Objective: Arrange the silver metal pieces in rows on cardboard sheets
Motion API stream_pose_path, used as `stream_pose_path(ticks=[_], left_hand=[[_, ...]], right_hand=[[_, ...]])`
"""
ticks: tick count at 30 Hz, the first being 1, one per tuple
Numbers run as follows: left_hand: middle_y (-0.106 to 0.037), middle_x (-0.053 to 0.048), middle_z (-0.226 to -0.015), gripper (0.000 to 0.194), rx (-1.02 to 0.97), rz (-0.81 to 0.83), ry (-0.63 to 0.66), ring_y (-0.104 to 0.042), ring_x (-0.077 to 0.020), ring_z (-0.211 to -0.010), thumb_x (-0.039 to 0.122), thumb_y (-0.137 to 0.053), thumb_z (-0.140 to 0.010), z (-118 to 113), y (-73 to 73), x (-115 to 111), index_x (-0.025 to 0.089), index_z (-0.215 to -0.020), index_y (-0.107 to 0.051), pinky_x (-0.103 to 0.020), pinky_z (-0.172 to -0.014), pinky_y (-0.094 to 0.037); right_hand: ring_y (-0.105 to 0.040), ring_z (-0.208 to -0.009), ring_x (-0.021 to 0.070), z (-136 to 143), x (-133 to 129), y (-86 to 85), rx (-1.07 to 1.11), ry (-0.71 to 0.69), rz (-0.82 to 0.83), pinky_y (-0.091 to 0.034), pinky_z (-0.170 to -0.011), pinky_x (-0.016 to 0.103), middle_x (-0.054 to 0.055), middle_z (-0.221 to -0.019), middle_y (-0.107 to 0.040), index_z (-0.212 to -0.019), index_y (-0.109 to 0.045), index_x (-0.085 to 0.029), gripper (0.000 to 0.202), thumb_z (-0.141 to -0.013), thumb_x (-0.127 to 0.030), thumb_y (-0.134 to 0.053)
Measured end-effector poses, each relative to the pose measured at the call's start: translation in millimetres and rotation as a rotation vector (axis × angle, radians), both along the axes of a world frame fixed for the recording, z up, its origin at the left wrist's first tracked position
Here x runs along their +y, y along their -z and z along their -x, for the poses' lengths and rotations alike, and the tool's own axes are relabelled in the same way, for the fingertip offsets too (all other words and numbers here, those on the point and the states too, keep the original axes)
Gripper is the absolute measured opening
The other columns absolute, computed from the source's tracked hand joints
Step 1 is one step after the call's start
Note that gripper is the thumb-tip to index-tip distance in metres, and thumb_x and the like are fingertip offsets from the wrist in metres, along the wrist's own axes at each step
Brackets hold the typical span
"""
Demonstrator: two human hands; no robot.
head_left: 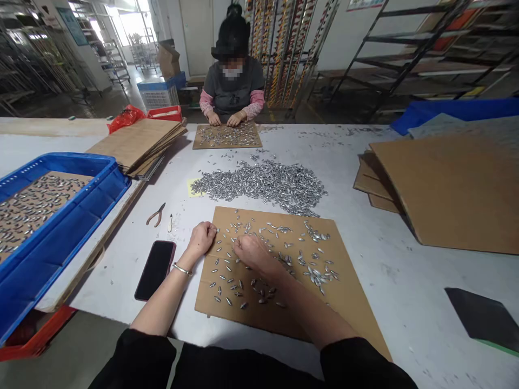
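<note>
A brown cardboard sheet (344, 281) lies before me with many small silver spindle-shaped metal pieces scattered over it. At its upper left edge is my left hand (201, 237), fingers curled and pinched together; whatever they hold is too small to make out. My right hand (252, 252) rests over the sheet's left-centre part, its fingers bent closed among the pieces, and what is between them is hidden. Beyond the sheet a large heap of the same silver pieces (263, 183) covers the middle of the white table (389, 259).
Left of the sheet are a black phone (155, 270), pliers (156, 215), a small knife (170, 222) and a blue tray (60, 259). Cardboard sheets (454, 189) are stacked at right, near a dark pad (484, 320). Opposite, a person (233, 81) works over another cardboard sheet (197, 141).
</note>
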State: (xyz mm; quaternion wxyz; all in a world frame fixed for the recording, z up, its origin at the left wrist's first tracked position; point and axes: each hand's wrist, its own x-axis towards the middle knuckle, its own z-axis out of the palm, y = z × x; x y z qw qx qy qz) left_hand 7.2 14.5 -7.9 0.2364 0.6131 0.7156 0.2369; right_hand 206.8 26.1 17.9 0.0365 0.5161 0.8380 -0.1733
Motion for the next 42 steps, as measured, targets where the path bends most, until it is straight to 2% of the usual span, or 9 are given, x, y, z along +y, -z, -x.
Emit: stream_pose_path(ticks=[8,12,17,22,26,31,35,39,42], left_hand=[[-0.07,-0.006,-0.086,0.009,0.084,-0.023,0.033,-0.064,-0.0207,-0.082,0.016,-0.06,-0.085,-6.3,8.4,20.6,0.02,-0.077,-0.064,-0.031,-0.08,-0.049],[-0.067,-0.007,-0.086,0.014,0.111,-0.047,0.062,-0.064,-0.021,-0.082,0.011,-0.055,-0.085,-8.9,11.0,19.6,0.02,-0.079,-0.063,-0.032,-0.079,-0.048],[-0.065,-0.009,-0.097,0.017,0.102,-0.118,0.094,-0.063,-0.022,-0.09,0.017,-0.048,-0.093,-16.3,13.2,16.9,0.02,-0.089,-0.063,-0.033,-0.082,-0.049],[-0.069,-0.006,-0.089,0.016,0.019,-0.128,0.132,-0.064,-0.0202,-0.084,0.016,-0.052,-0.09,-12.4,13.1,18.7,0.021,-0.08,-0.064,-0.031,-0.083,-0.049],[-0.073,-0.004,-0.086,0.018,-0.078,-0.124,0.087,-0.066,-0.019,-0.081,0.022,-0.051,-0.091,-0.5,12.0,18.7,0.021,-0.083,-0.067,-0.029,-0.08,-0.05],[-0.074,-0.004,-0.088,0.02,-0.171,-0.123,-0.022,-0.066,-0.0189,-0.079,0.027,-0.05,-0.091,9.5,14.8,17.3,0.019,-0.089,-0.068,-0.029,-0.076,-0.05],[-0.074,-0.004,-0.084,0.02,-0.224,-0.115,-0.021,-0.066,-0.0189,-0.078,0.031,-0.053,-0.089,9.1,17.1,15.6,0.019,-0.086,-0.068,-0.029,-0.074,-0.05],[-0.074,-0.003,-0.085,0.021,-0.256,-0.112,-0.032,-0.066,-0.0192,-0.081,0.034,-0.054,-0.088,9.2,20.4,15.4,0.02,-0.085,-0.068,-0.029,-0.076,-0.05],[-0.074,-0.004,-0.087,0.021,-0.273,-0.103,-0.059,-0.066,-0.019,-0.079,0.034,-0.053,-0.088,9.9,23.8,16.5,0.02,-0.087,-0.067,-0.029,-0.075,-0.05]], right_hand=[[-0.067,-0.103,0.024,13.1,18.1,0.7,0.007,-0.035,-0.021,-0.042,-0.082,0.03,0.012,-0.113,-0.072,-0.107,-0.071,-0.018,0.024,-0.099,-0.027,-0.05],[-0.068,-0.101,0.0236,10.7,19.4,4.3,0.017,-0.068,-0.038,-0.042,-0.082,0.03,0.012,-0.112,-0.072,-0.107,-0.071,-0.017,0.024,-0.098,-0.023,-0.049],[-0.067,-0.1,0.0224,11.9,25.7,7.6,0.064,-0.078,-0.03,-0.043,-0.082,0.03,0.01,-0.112,-0.072,-0.106,-0.071,-0.02,0.025,-0.1,-0.03,-0.049],[-0.067,-0.104,0.0241,29.0,28.7,6.0,0.055,-0.103,-0.061,-0.043,-0.085,0.031,0.013,-0.113,-0.072,-0.109,-0.072,-0.019,0.028,-0.101,-0.033,-0.049],[-0.068,-0.102,0.0244,34.0,36.1,3.5,0.038,-0.091,-0.042,-0.043,-0.082,0.03,0.014,-0.112,-0.074,-0.106,-0.073,-0.018,0.027,-0.098,-0.024,-0.048],[-0.069,-0.094,0.0244,34.3,62.5,-8.3,0.038,-0.081,-0.011,-0.042,-0.074,0.029,0.014,-0.103,-0.075,-0.099,-0.072,-0.017,0.029,-0.1,-0.027,-0.045],[-0.069,-0.096,0.025,35.2,79.5,-12.8,-0.005,-0.125,-0.003,-0.042,-0.075,0.029,0.016,-0.103,-0.075,-0.097,-0.072,-0.016,0.027,-0.099,-0.026,-0.047],[-0.068,-0.102,0.025,28.3,79.0,-11.7,-0.003,-0.118,-0.064,-0.043,-0.08,0.029,0.016,-0.111,-0.073,-0.103,-0.072,-0.016,0.028,-0.1,-0.028,-0.047],[-0.069,-0.101,0.0251,24.7,69.9,-10.7,-0.055,-0.136,-0.014,-0.044,-0.082,0.03,0.016,-0.109,-0.074,-0.101,-0.073,-0.017,0.032,-0.101,-0.032,-0.045]])
